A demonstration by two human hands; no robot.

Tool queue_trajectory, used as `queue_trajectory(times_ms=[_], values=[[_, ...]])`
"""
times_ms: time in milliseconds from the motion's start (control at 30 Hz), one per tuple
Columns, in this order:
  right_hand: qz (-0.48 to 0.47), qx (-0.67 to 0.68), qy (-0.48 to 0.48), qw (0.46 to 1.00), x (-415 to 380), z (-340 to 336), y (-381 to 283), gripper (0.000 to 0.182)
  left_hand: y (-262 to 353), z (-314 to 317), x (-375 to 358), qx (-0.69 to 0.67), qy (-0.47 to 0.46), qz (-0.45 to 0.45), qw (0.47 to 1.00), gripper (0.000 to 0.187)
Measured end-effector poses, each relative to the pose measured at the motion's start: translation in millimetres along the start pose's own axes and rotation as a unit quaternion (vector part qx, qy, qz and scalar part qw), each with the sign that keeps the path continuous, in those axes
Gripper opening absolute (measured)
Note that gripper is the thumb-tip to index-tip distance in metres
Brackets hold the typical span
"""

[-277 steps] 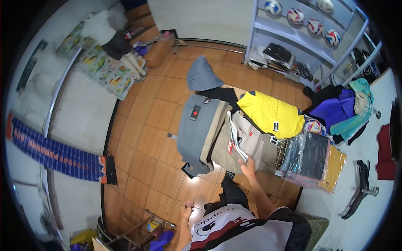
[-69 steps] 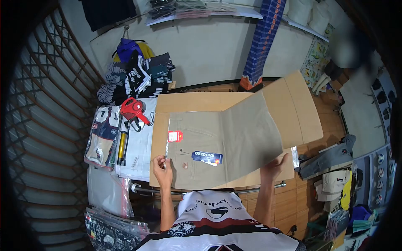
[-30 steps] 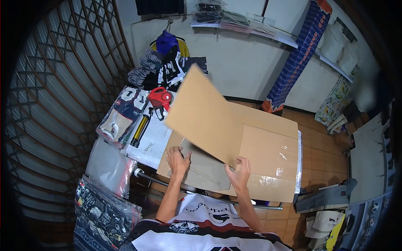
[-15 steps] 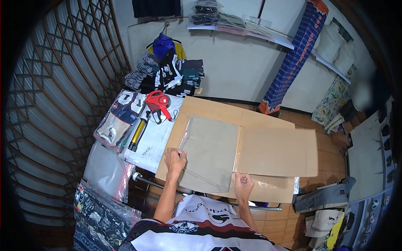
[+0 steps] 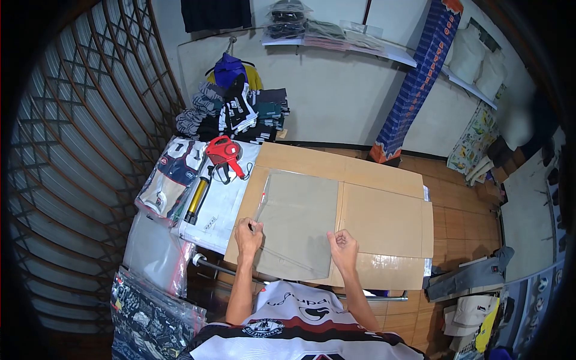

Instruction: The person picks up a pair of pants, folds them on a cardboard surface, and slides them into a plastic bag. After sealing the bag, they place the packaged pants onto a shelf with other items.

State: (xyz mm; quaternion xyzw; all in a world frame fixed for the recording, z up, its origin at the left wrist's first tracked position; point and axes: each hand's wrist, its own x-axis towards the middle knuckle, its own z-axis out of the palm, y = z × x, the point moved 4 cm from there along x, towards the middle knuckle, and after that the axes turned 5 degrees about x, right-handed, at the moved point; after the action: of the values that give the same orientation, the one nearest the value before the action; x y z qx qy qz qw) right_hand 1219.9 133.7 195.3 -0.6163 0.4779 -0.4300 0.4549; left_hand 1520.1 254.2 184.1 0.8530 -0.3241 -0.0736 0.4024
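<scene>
A clear plastic bag [image 5: 300, 216] with a flat grey-beige piece under or inside it lies on an opened cardboard sheet [image 5: 384, 219]. My left hand [image 5: 248, 236] is closed in a pinch at the bag's left edge, where the film rises slightly. My right hand [image 5: 344, 248] hovers at or on the bag's right edge, its fingers curled in and thumb and forefinger together. Whatever those right fingertips grip, if anything, is too small to make out. To the right of the bag, a cardboard panel lies nearly flat.
Left of the cardboard are a red hand-held blower [image 5: 224, 153], a yellow-and-black hand pump [image 5: 198, 198] and bagged jerseys [image 5: 171, 177]. Folded clothes [image 5: 240, 114] are piled behind. A blue column [image 5: 414, 84] leans at the back; a metal lattice gate [image 5: 90, 150] stands left.
The right cardboard panel has come down flatter. My right hand has left the panel's corner and moved up and slightly left to the bag's edge. My left hand stays at the bag's left edge.
</scene>
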Motion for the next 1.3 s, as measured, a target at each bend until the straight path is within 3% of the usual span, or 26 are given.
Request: queue_trajectory(times_ms=[233, 367, 467, 567, 667, 733, 900, 1033, 1300], values=[[-0.046, -0.1, -0.045, 0.993, 47.7, 16.9, -11.3, 0.019, -13.2, 4.3, 5.9, -0.029, -0.009, -0.009, 1.0, 0.019], [-0.178, -0.173, -0.058, 0.967, 92.2, 37.7, -14.3, 0.013, -3.2, 2.3, 6.2, 0.001, -0.04, -0.036, 0.999, 0.014], [-0.245, -0.237, -0.101, 0.935, 122.7, 58.6, -15.1, 0.025, -6.9, 15.6, 0.1, -0.024, 0.04, 0.036, 0.998, 0.027], [-0.251, -0.309, -0.159, 0.904, 139.9, 79.7, -3.4, 0.033, 48.4, -1.4, -27.9, 0.054, 0.065, 0.108, 0.991, 0.039], [-0.236, -0.375, -0.196, 0.875, 144.9, 88.2, -0.6, 0.038, 60.5, 16.3, -51.5, -0.051, -0.071, 0.086, 0.992, 0.047], [-0.22, -0.366, -0.218, 0.877, 147.0, 85.9, 1.9, 0.041, 66.8, 31.5, -71.4, -0.017, -0.1, 0.105, 0.989, 0.058], [-0.228, -0.385, -0.183, 0.875, 142.1, 70.2, 6.3, 0.04, 70.4, 39.5, -63.9, -0.012, -0.146, 0.107, 0.983, 0.081], [-0.194, -0.388, -0.123, 0.892, 127.5, 45.9, 4.8, 0.037, 65.6, 50.5, -29.4, 0.0, -0.135, 0.094, 0.986, 0.082], [-0.159, -0.371, -0.032, 0.914, 61.3, 1.8, 2.0, 0.036, 86.2, 103.4, 41.1, 0.026, -0.123, 0.178, 0.976, 0.09]])
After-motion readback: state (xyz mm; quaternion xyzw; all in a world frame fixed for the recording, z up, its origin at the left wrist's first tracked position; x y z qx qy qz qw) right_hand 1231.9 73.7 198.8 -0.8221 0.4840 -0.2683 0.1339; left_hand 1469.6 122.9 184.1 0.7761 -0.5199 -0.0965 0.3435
